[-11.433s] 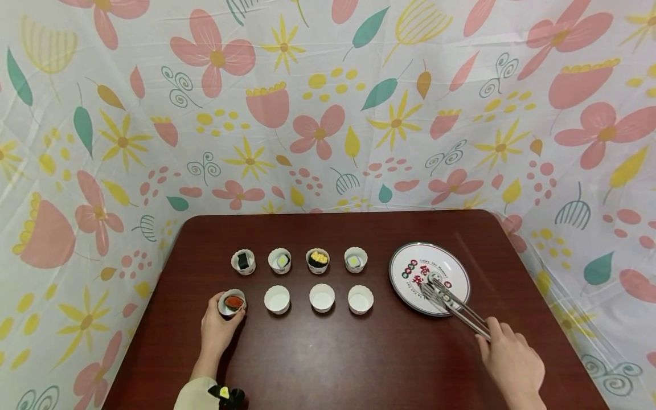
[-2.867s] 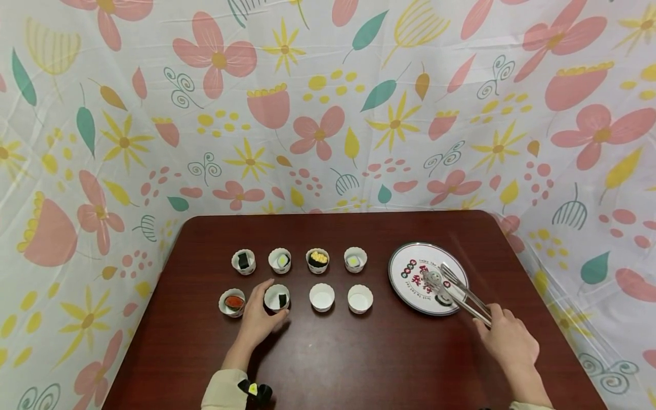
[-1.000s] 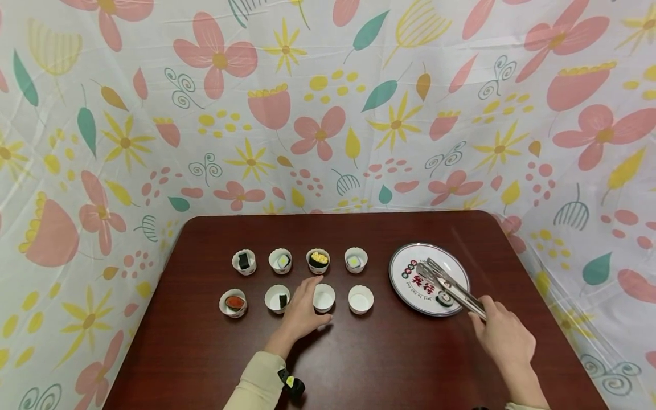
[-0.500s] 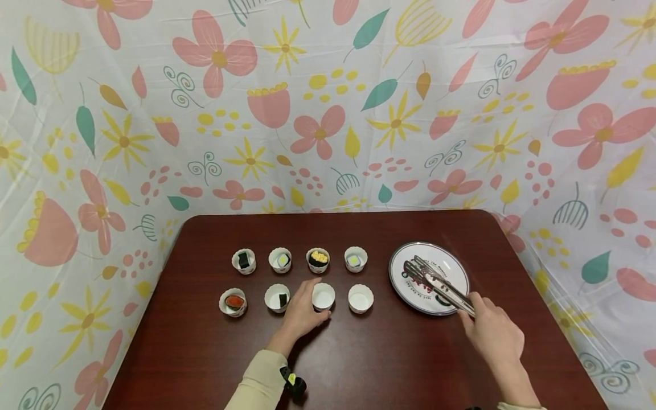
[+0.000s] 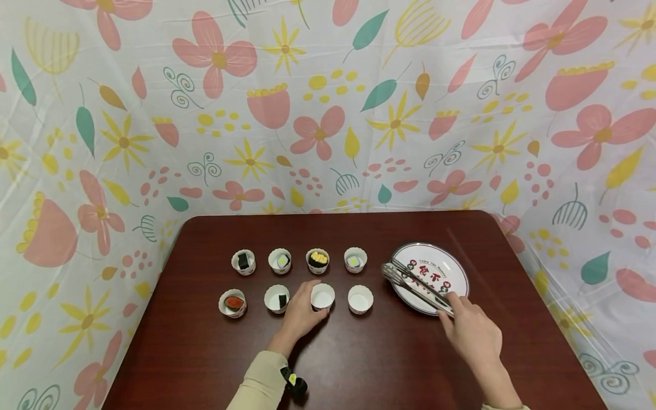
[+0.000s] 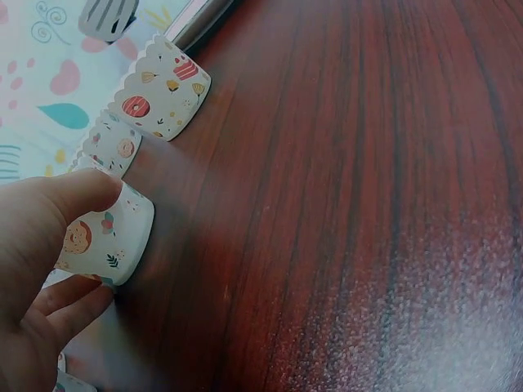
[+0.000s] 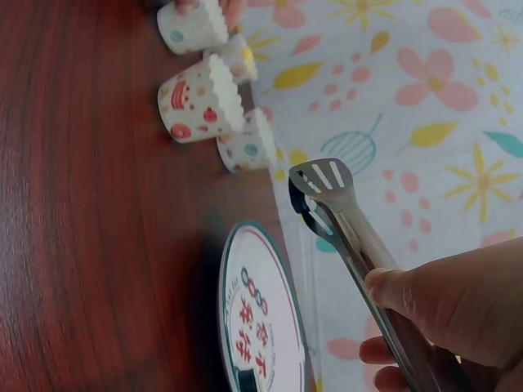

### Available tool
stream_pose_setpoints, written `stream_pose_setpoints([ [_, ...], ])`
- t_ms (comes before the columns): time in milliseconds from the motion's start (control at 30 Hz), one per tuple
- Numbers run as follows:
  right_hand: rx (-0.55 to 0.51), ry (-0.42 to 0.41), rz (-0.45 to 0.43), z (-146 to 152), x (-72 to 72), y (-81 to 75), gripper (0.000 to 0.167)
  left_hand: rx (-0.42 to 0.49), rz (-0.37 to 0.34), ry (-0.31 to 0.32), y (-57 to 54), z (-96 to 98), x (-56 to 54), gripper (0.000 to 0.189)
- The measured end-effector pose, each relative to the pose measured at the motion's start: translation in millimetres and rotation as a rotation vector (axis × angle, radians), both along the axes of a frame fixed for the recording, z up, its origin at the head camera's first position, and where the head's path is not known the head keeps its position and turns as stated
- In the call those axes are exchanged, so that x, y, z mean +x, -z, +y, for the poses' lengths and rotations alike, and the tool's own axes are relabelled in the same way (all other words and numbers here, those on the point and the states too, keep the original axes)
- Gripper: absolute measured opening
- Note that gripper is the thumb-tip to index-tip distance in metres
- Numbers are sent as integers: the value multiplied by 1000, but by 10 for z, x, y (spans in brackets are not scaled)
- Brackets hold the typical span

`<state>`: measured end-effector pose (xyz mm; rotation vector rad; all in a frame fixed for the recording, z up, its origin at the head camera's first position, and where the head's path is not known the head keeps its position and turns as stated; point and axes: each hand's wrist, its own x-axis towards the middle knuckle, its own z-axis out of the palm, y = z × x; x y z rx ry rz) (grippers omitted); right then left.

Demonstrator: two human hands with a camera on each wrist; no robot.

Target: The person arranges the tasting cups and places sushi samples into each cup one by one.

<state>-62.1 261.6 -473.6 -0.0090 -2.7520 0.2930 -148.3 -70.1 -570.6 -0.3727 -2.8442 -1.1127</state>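
Observation:
My left hand grips a white paper baking cup, third in the front row, thumb and fingers on opposite sides. Printed doughnuts decorate its wall in the left wrist view. My right hand holds metal serving tongs with slotted ends, which reach over the left edge of the white plate. In the right wrist view a small dark piece shows between the tongs' tips. Another dark piece lies on the plate there. A black-and-white sushi piece sits in the second front cup.
Right of the gripped cup stands a bare paper cup. The front-left cup holds a red-topped sushi. Several filled cups form the back row, one with yellow-topped sushi. A patterned cloth hangs behind the brown table.
My left hand has moved right from the first to the second, then third front cup. The second cup has gained a sushi piece. The tongs have swung left across the plate.

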Motion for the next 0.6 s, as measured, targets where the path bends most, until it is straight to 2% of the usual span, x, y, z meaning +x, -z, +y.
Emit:
stream_pose_setpoints([
  [367,24,-42,23,-197,1,1,37,6,11,-5,33,2,1,67],
  [600,46,-104,70,-348,-14,-15,37,7,11,0,24,2,-7,66],
])
